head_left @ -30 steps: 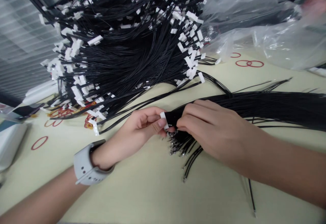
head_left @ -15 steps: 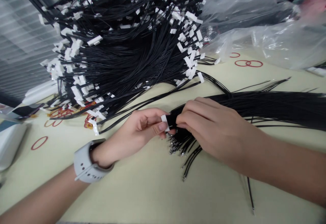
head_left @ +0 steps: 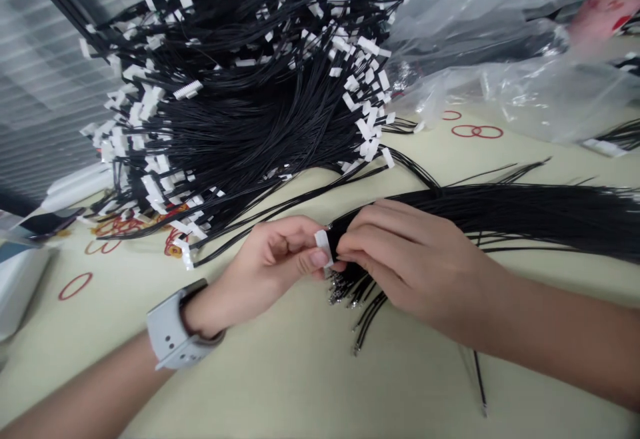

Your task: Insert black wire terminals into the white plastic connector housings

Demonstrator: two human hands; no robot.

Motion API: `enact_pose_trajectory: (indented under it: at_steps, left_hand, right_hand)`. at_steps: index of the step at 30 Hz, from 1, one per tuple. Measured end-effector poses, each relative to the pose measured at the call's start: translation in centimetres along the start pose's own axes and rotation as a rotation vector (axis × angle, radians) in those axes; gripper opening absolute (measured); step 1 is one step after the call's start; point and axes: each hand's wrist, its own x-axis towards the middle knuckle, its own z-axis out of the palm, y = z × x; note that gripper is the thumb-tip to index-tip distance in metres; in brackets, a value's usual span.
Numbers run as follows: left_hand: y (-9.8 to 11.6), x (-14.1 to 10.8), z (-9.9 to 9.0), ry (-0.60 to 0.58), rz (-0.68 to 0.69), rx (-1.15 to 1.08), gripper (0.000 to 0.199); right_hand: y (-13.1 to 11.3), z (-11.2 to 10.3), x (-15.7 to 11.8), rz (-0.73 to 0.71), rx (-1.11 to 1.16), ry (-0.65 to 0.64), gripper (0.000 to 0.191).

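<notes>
My left hand (head_left: 283, 256), with a grey watch strap at the wrist, is closed on a white connector housing (head_left: 323, 246) between thumb and fingers. Right beside the connector, the fingertips of my right hand (head_left: 400, 252) are pinched together on a thin black wire, mostly hidden by the fingers. Under and behind both hands lies a thick bundle of loose black wires (head_left: 530, 216). Their bare metal terminals (head_left: 343, 289) fan out just below my fingers. A few wire ends hang lower on the table.
A large heap of black cables (head_left: 260, 119) with white connectors covers the back left. Red rubber bands (head_left: 76, 286) lie at the left, and more rubber bands (head_left: 477, 132) at the back right. Clear plastic bags (head_left: 510, 92) lie behind. A white box-like object (head_left: 23, 286) stands at the left edge.
My right fingertips have come closer to the connector, which now stands slightly more upright in my left hand. The view has shifted slightly.
</notes>
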Motion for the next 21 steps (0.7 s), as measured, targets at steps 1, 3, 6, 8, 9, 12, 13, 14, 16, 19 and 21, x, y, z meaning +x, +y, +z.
enact_pose_trajectory:
  at_steps: [1, 3, 6, 8, 9, 12, 13, 14, 16, 19, 21]
  left_hand:
    - [0.1, 0.0, -0.1, 0.01, 0.017, -0.01, 0.006]
    - [0.1, 0.1, -0.3, 0.04, 0.045, -0.041, 0.009]
    - [0.3, -0.1, -0.7, 0.112, 0.057, -0.083, 0.013]
    - [0.6, -0.2, -0.8, 0.145, 0.078, -0.085, 0.015]
    - [0.7, -0.3, -0.8, 0.147, 0.107, -0.075, 0.015]
    - [1.1, -0.4, -0.5, 0.123, 0.19, 0.035, 0.019]
    - [1.2, -0.4, -0.3, 0.116, 0.196, 0.096, 0.023]
    - [1.3, -0.3, -0.1, 0.113, 0.19, 0.163, 0.028]
    - [1.5, -0.2, 0.4, 0.12, 0.163, 0.279, 0.033]
    - [2.1, 0.2, 1.1, 0.187, 0.148, 0.336, 0.028]
    - [2.8, 0.6, 1.3, 0.264, 0.151, 0.33, 0.02]
  right_hand:
    - [0.1, -0.3, 0.2, 0.0, 0.004, 0.034, 0.015]
    - [0.4, -0.9, 0.7, -0.007, -0.037, 0.087, 0.007]
    - [1.5, -1.3, 0.9, 0.032, -0.143, 0.062, 0.037]
    - [2.4, -1.3, 1.0, 0.135, -0.112, -0.026, 0.03]
    - [2.8, -1.2, 1.0, 0.213, -0.053, -0.067, 0.019]
    - [3.4, -1.2, 1.3, 0.462, 0.178, -0.065, 0.009]
    - [3.5, -1.2, 1.5, 0.519, 0.239, -0.027, 0.014]
    - [3.4, -1.3, 1.6, 0.549, 0.283, 0.01, 0.019]
    - [3.2, -1.5, 1.7, 0.555, 0.329, 0.056, 0.023]
    - [3.1, -1.4, 1.6, 0.522, 0.354, 0.062, 0.017]
    - [3.1, -1.3, 1.5, 0.504, 0.375, 0.058, 0.019]
